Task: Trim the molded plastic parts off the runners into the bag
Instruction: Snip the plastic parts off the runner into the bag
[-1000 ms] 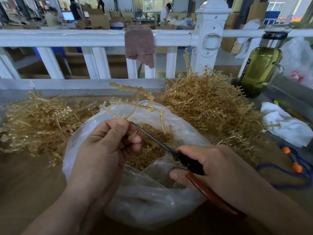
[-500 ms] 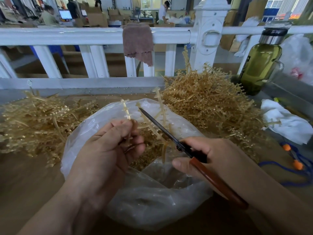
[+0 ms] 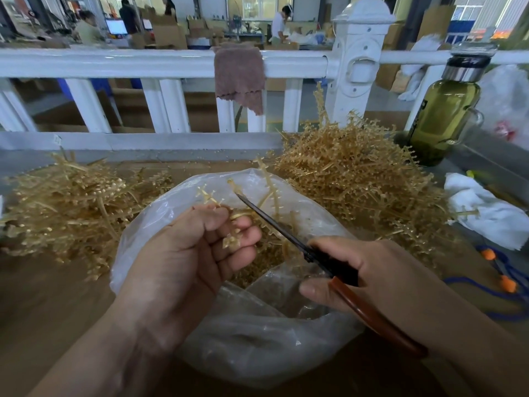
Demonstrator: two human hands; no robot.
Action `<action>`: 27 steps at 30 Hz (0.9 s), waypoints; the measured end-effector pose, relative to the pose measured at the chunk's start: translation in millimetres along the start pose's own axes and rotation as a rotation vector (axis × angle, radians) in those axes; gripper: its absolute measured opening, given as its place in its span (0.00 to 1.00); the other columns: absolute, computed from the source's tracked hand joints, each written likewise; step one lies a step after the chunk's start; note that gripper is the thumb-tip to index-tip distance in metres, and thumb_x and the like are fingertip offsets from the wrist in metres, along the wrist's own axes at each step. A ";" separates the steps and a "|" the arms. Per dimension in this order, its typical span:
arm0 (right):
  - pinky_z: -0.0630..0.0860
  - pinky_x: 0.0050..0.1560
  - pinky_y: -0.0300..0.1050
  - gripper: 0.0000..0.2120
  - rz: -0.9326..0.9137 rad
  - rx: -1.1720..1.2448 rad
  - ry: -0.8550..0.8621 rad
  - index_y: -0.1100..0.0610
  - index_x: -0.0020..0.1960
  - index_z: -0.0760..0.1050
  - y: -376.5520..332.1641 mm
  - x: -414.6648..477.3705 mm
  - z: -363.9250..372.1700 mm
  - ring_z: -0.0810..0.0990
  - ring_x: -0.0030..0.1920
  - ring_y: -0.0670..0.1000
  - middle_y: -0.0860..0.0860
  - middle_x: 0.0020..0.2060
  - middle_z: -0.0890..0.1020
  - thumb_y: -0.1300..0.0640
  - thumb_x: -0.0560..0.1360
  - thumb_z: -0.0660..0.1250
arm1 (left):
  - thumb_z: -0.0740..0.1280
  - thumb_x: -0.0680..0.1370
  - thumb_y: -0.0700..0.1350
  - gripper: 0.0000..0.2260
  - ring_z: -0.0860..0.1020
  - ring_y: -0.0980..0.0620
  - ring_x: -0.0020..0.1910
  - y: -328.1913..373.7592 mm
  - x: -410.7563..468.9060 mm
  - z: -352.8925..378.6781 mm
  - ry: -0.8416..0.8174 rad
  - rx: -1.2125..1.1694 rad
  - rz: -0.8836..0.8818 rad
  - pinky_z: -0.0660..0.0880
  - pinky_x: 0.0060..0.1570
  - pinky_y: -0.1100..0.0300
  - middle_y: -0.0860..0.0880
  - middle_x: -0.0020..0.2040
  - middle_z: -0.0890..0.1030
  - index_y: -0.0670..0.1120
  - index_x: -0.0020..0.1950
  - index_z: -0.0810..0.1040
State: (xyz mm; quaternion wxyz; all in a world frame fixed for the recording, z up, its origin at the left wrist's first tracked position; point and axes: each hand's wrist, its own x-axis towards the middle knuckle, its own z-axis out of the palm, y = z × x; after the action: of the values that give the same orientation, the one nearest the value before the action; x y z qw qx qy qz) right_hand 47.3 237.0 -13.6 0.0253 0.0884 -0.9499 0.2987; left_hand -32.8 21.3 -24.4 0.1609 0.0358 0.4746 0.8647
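Observation:
My left hand (image 3: 189,253) grips a gold plastic runner (image 3: 270,190) whose branches stick up over the open clear plastic bag (image 3: 257,345). My right hand (image 3: 372,276) holds scissors (image 3: 286,233) with a dark pivot and reddish-brown handle; the blades point up-left, lying between the runner's branches just right of my left fingers. Small gold trimmed parts (image 3: 266,262) lie inside the bag below the blades. Whether the blades are together is hard to tell.
A pile of gold runners (image 3: 357,179) lies behind the bag on the right, another pile (image 3: 65,207) on the left. A green bottle (image 3: 440,116), white cloth (image 3: 492,210), blue cord with orange earplugs (image 3: 506,282) sit right. A white railing (image 3: 160,64) bounds the back.
The runner has turned in my left hand, from lying across above the bag to branches pointing up. The scissor blades rose from low by my fingers to among the branches.

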 end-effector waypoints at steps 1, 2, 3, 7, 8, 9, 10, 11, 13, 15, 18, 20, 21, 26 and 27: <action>0.71 0.35 0.36 0.23 -0.013 -0.002 -0.009 0.39 0.55 0.74 -0.4 -0.5 -1.4 0.78 0.33 0.42 0.44 0.37 0.81 0.25 0.70 0.60 | 0.69 0.69 0.43 0.04 0.86 0.49 0.37 0.0 0.8 -1.2 -0.001 -0.003 0.002 0.81 0.31 0.59 0.45 0.40 0.85 0.46 0.42 0.79; 0.71 0.34 0.35 0.23 -0.021 -0.009 -0.013 0.40 0.54 0.75 -0.8 -1.0 -2.5 0.78 0.33 0.43 0.44 0.37 0.81 0.25 0.71 0.60 | 0.69 0.70 0.43 0.02 0.86 0.48 0.38 0.6 1.0 -0.9 -0.002 -0.003 0.003 0.81 0.32 0.59 0.45 0.40 0.85 0.46 0.40 0.82; 0.71 0.34 0.35 0.24 -0.025 -0.018 -0.013 0.42 0.54 0.76 -1.1 -1.4 -3.5 0.78 0.33 0.43 0.44 0.37 0.81 0.26 0.71 0.60 | 0.69 0.70 0.43 0.04 0.86 0.48 0.39 0.3 1.4 -1.3 -0.007 0.006 0.011 0.82 0.33 0.59 0.45 0.41 0.85 0.47 0.37 0.83; 0.75 0.42 0.41 0.27 -0.024 -0.080 -0.003 0.45 0.56 0.75 -0.1 -2.0 -5.9 0.80 0.39 0.41 0.42 0.40 0.82 0.26 0.70 0.58 | 0.69 0.71 0.44 0.07 0.87 0.48 0.41 -0.8 0.8 0.1 0.007 0.027 0.049 0.81 0.33 0.59 0.44 0.42 0.86 0.49 0.35 0.85; 0.75 0.43 0.42 0.28 -0.031 -0.091 -0.002 0.45 0.56 0.76 0.0 -2.0 -6.7 0.80 0.40 0.41 0.42 0.41 0.82 0.26 0.70 0.57 | 0.69 0.72 0.45 0.07 0.87 0.48 0.41 -0.6 0.0 0.8 0.009 0.028 0.059 0.81 0.32 0.59 0.44 0.42 0.86 0.49 0.35 0.85; 0.75 0.43 0.42 0.28 -0.036 -0.100 0.002 0.45 0.57 0.75 -0.4 -1.9 -7.4 0.80 0.41 0.41 0.42 0.41 0.83 0.26 0.70 0.57 | 0.69 0.72 0.45 0.07 0.87 0.48 0.40 -0.9 -0.5 1.0 0.011 0.034 0.072 0.81 0.32 0.60 0.44 0.42 0.86 0.50 0.35 0.85; 0.75 0.43 0.42 0.29 -0.040 -0.110 0.010 0.45 0.57 0.75 -0.8 -2.2 -8.0 0.80 0.41 0.41 0.42 0.41 0.82 0.25 0.69 0.57 | 0.69 0.72 0.46 0.07 0.86 0.49 0.39 -1.0 -1.4 1.7 0.011 0.041 0.083 0.81 0.32 0.60 0.44 0.41 0.86 0.50 0.35 0.85; 0.74 0.43 0.42 0.28 -0.041 -0.119 0.020 0.44 0.57 0.75 -1.1 -2.7 -8.4 0.80 0.41 0.41 0.42 0.41 0.82 0.25 0.69 0.57 | 0.69 0.72 0.46 0.07 0.86 0.49 0.38 -1.3 -2.0 2.1 0.011 0.050 0.097 0.81 0.31 0.60 0.44 0.41 0.85 0.49 0.36 0.85; 0.74 0.43 0.41 0.26 -0.038 -0.119 0.027 0.41 0.56 0.74 -2.3 -3.6 -8.6 0.79 0.40 0.41 0.41 0.39 0.81 0.26 0.68 0.57 | 0.68 0.72 0.47 0.06 0.85 0.49 0.37 -2.0 -3.4 3.3 0.019 0.077 0.136 0.80 0.31 0.61 0.44 0.39 0.85 0.46 0.40 0.82; 0.75 0.41 0.40 0.23 -0.042 -0.126 0.023 0.40 0.54 0.74 -3.7 -4.9 -9.4 0.79 0.38 0.42 0.42 0.38 0.80 0.27 0.69 0.58 | 0.68 0.72 0.47 0.07 0.85 0.49 0.36 -3.3 -4.5 5.9 0.028 0.110 0.168 0.80 0.32 0.61 0.44 0.38 0.84 0.43 0.43 0.78; 0.76 0.41 0.41 0.25 -0.047 -0.153 0.014 0.40 0.58 0.73 -6.5 -5.7 -11.0 0.80 0.41 0.41 0.40 0.41 0.81 0.27 0.69 0.57 | 0.67 0.72 0.48 0.08 0.85 0.49 0.35 -5.3 -5.6 8.6 0.022 0.133 0.194 0.80 0.33 0.61 0.44 0.38 0.84 0.43 0.44 0.77; 0.75 0.40 0.41 0.25 -0.053 -0.169 0.015 0.41 0.58 0.74 -7.4 -6.4 -11.0 0.79 0.41 0.41 0.40 0.41 0.81 0.27 0.70 0.57 | 0.66 0.72 0.48 0.08 0.84 0.49 0.36 -6.1 -6.3 8.5 0.022 0.145 0.207 0.80 0.33 0.61 0.45 0.38 0.84 0.43 0.43 0.77; 0.75 0.40 0.41 0.25 -0.054 -0.182 0.016 0.41 0.57 0.74 -7.8 -6.6 -10.6 0.79 0.40 0.41 0.40 0.40 0.80 0.27 0.70 0.57 | 0.66 0.72 0.47 0.08 0.84 0.49 0.36 -6.4 -6.3 8.0 0.023 0.149 0.214 0.80 0.33 0.62 0.45 0.37 0.84 0.43 0.43 0.77; 0.74 0.41 0.39 0.25 -0.052 -0.216 0.022 0.42 0.57 0.73 -10.8 -6.9 -8.2 0.78 0.40 0.39 0.38 0.40 0.80 0.27 0.70 0.56 | 0.66 0.73 0.47 0.07 0.84 0.50 0.34 -8.0 -6.9 6.9 0.018 0.151 0.237 0.80 0.33 0.62 0.45 0.37 0.83 0.44 0.42 0.77; 0.74 0.41 0.39 0.27 -0.053 -0.231 0.024 0.42 0.58 0.73 -10.9 -6.8 -7.7 0.78 0.41 0.39 0.38 0.41 0.80 0.27 0.70 0.56 | 0.66 0.72 0.47 0.07 0.84 0.50 0.34 -8.4 -6.6 6.5 0.018 0.156 0.242 0.80 0.33 0.62 0.45 0.37 0.83 0.44 0.42 0.77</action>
State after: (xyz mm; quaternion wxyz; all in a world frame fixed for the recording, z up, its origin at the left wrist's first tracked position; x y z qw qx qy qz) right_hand 55.9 233.6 -1.8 0.0547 0.1063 -0.9749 0.1876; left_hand -23.1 28.7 -27.2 0.0477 0.0973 0.5340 0.8385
